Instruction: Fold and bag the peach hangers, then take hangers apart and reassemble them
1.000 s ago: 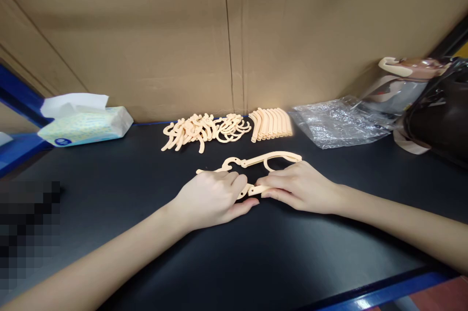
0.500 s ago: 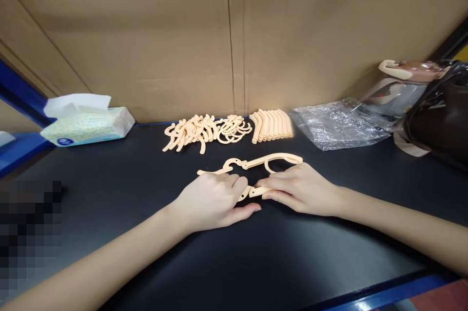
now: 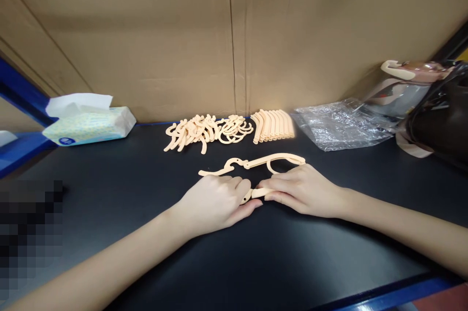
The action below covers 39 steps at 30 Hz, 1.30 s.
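A cream plastic hanger assembly [image 3: 256,162] lies flat on the black table [image 3: 109,179]. My left hand [image 3: 215,201] is closed round its left lower arm piece, thumb under it. From the other side, my right hand [image 3: 302,189] pinches the right lower arm piece. The two pieces meet between my fingertips at the middle. The hanger's hook and upper bars show just behind my hands.
Behind the hanger lie a heap of cream hooks [image 3: 206,130] and a neat row of cream arm pieces [image 3: 272,125]. A tissue pack [image 3: 87,121] sits far left. Clear plastic bags [image 3: 340,123] and a dark bag [image 3: 442,121] sit at the right. A cardboard wall [image 3: 234,33] backs the table.
Both hands have stayed on the hanger, with the two lower pieces pushed closer together at the middle. The view has shifted slightly.
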Each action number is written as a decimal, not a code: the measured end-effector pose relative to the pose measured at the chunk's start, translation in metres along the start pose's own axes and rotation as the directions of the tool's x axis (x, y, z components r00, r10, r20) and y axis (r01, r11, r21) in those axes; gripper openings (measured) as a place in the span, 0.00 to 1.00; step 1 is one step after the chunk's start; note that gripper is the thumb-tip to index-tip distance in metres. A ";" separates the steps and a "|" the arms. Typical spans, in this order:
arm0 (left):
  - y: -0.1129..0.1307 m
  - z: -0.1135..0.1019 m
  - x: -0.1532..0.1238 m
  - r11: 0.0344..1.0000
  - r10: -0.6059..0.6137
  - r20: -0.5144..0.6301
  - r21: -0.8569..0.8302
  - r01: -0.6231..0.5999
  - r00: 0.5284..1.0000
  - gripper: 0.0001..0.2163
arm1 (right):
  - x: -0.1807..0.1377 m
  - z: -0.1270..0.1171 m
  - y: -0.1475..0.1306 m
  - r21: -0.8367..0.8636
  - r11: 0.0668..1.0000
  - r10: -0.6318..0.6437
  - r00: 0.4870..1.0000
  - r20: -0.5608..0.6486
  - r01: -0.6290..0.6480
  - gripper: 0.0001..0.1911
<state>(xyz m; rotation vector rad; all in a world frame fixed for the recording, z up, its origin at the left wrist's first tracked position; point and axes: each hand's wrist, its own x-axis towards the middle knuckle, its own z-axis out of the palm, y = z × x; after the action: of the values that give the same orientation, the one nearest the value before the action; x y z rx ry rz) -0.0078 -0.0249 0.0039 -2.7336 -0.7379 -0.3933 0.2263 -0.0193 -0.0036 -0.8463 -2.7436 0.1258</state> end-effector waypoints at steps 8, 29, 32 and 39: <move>0.005 -0.003 0.000 0.996 -0.026 0.074 -0.080 0.032 0.997 0.12 | 0.002 -0.004 -0.003 -0.092 0.994 -0.059 0.998 0.005 0.059 0.17; 0.005 -0.005 0.000 1.000 0.023 0.062 -0.004 -0.023 0.998 0.14 | 0.003 -0.016 0.020 -0.146 0.980 0.073 0.933 -0.353 -0.132 0.12; 0.007 -0.007 0.000 0.997 0.058 0.067 0.048 -0.061 0.996 0.13 | 0.004 -0.016 0.020 -0.116 0.986 0.075 0.947 -0.314 -0.117 0.12; 0.007 -0.012 0.000 0.989 0.111 0.127 -0.106 -0.098 0.986 0.05 | 0.004 -0.015 0.019 -0.114 0.984 0.104 0.955 -0.278 -0.140 0.13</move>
<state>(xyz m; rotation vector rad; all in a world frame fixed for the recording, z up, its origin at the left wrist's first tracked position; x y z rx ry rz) -0.0061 -0.0348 0.0131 -2.9005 -0.6181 -0.2333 0.2375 -0.0009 0.0084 -0.9889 -2.4638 -0.1412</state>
